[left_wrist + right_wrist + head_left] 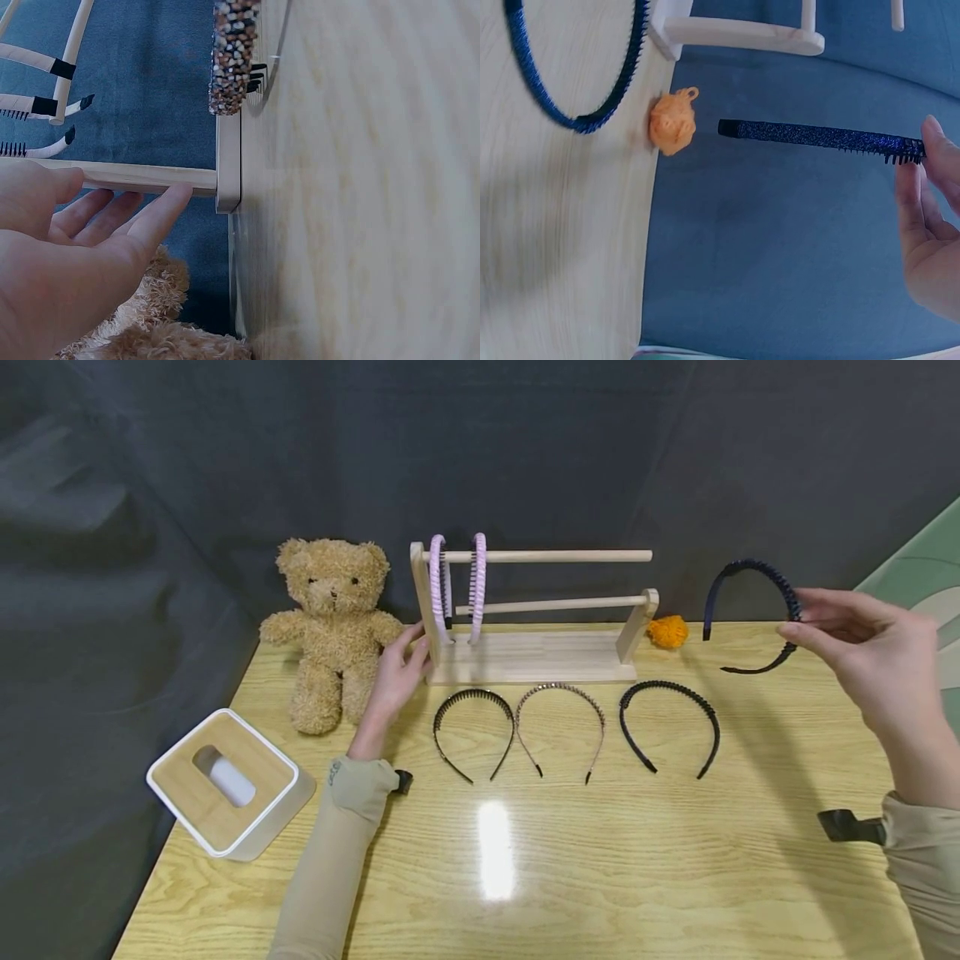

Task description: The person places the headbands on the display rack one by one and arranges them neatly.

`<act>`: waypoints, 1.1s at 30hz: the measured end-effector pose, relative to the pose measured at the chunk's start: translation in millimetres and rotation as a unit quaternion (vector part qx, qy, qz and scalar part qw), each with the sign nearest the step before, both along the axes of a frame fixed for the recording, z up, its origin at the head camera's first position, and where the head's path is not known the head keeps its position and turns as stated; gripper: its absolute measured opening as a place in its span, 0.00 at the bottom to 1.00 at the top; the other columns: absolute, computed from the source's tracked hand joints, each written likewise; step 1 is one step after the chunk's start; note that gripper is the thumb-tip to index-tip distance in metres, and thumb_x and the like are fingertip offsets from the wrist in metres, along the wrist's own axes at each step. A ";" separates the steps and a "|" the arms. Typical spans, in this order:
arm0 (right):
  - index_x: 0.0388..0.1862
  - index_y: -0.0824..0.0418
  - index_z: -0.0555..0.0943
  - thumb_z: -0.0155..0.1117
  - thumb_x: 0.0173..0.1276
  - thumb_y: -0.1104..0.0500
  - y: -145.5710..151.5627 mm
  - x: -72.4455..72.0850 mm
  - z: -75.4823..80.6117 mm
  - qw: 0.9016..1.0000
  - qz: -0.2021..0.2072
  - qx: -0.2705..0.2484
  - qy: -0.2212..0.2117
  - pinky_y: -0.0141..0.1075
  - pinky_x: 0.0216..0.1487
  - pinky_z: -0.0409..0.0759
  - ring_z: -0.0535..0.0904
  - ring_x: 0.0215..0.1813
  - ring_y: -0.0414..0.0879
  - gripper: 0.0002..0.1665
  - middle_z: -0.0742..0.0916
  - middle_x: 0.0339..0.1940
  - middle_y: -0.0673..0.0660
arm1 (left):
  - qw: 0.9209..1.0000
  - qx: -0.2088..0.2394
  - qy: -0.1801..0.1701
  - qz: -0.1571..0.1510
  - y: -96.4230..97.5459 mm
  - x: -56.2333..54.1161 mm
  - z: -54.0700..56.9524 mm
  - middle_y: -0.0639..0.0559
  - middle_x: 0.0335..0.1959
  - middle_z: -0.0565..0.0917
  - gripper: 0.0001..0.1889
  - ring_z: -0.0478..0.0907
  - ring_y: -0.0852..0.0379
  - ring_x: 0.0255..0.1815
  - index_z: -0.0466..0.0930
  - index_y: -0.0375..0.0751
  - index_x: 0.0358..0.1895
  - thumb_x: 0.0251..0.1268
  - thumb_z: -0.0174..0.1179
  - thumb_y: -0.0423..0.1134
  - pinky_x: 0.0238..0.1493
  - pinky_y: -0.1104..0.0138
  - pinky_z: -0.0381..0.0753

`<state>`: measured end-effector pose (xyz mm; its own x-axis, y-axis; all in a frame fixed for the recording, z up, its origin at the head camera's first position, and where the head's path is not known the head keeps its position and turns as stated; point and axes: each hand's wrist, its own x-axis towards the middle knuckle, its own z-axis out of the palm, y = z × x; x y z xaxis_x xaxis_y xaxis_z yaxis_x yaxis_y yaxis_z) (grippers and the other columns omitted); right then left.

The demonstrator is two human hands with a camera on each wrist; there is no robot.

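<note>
A dark blue headband (817, 136) was held in the air to the right of the wooden rack (555, 662), pinched along one side between the thumb and fingers of the right hand (885, 652); by this grip, presumably, the open ends were left unobstructed. The left upright (422, 578) of the rack was touched by the left hand (397, 677), with its fingers extended and loosely parted, probably so that the frame would be steadied.

Two lilac headbands (479, 589) were hung over the rack's upper rod (570, 557), near that upright, their arches being borne by the wood. In front of the rack, a black toothed headband (474, 692), a beaded headband (560, 686) and a dark braided headband (667, 684) were laid flat in a row, apparently spaced for easy picking up. An orange pompom (667, 632) was set just right of the rack. To its left, a teddy bear (337, 647) was seated, and a tissue box (261, 764) was placed farther left and nearer the person, seemingly out of the way.
</note>
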<state>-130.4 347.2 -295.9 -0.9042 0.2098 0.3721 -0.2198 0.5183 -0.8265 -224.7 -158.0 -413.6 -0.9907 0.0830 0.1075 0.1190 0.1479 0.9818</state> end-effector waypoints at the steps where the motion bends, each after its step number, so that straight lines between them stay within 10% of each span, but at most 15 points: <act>1: 0.63 0.65 0.88 0.75 0.69 0.72 -1.3 0.1 1.0 1.000 0.000 -0.003 0.000 0.13 0.44 0.81 0.84 0.37 0.28 0.24 0.89 0.36 0.37 | 1.000 0.000 0.000 0.000 0.3 -0.1 -0.2 0.34 0.77 0.72 0.24 0.80 0.32 0.66 0.68 0.35 0.81 0.90 0.49 0.35 0.68 0.56 0.84; 33: 0.57 0.72 0.89 0.78 0.62 0.77 -45.5 -1.7 33.3 0.988 0.034 -0.142 0.059 0.18 0.40 0.85 0.84 0.33 0.40 0.23 0.90 0.34 0.51 | 1.000 0.008 -0.010 -0.001 0.2 1.2 -0.2 0.34 0.76 0.72 0.24 0.78 0.35 0.69 0.67 0.37 0.82 0.91 0.48 0.39 0.71 0.54 0.81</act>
